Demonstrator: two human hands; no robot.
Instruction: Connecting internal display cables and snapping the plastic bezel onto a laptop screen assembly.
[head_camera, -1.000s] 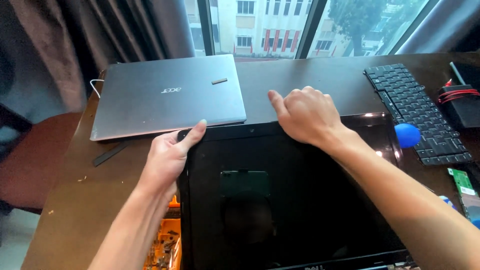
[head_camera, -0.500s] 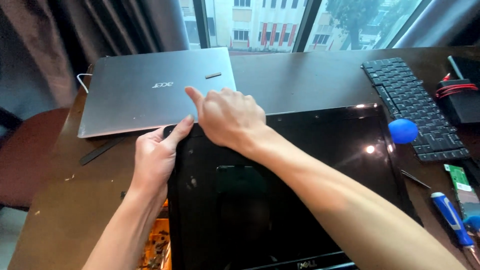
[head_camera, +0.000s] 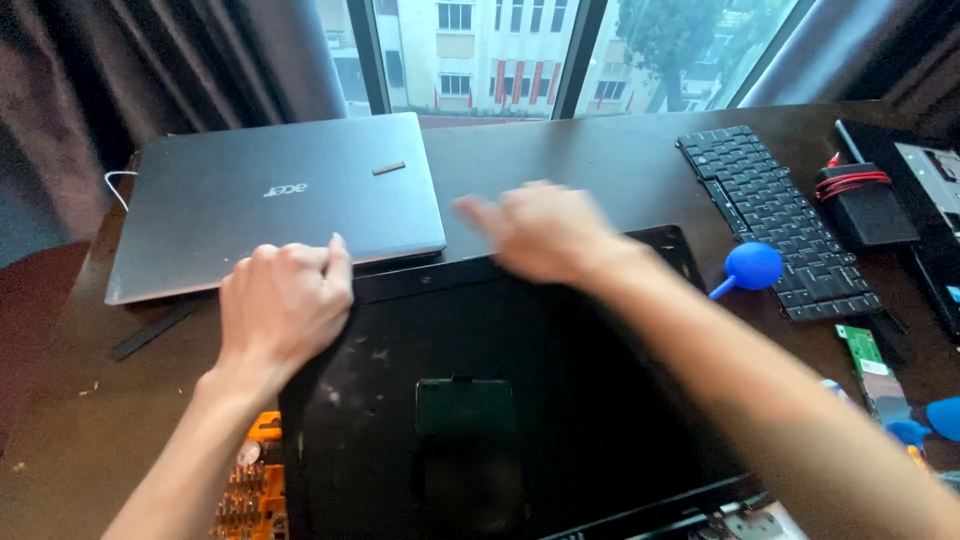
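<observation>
Since half a second ago, the right hand (head_camera: 545, 232), blurred and loosely spread, has slid right along the top edge of the black screen panel (head_camera: 500, 400). That panel lies flat on the dark table (head_camera: 560, 160), front of the closed grey laptop (head_camera: 270, 195); the left hand (head_camera: 285, 305) curls over its upper-left corner. It looks thin, glossy and fragile, best gripped by its edges.

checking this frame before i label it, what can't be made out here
Head view only:
- Right hand: motion-blurred, so its fingers and any contact with the black panel are unclear.
- Panel's upper left corner: hidden under the left hand.
- Orange part: cut off by the bottom edge.
- Blue tool: cut by the right edge.
</observation>
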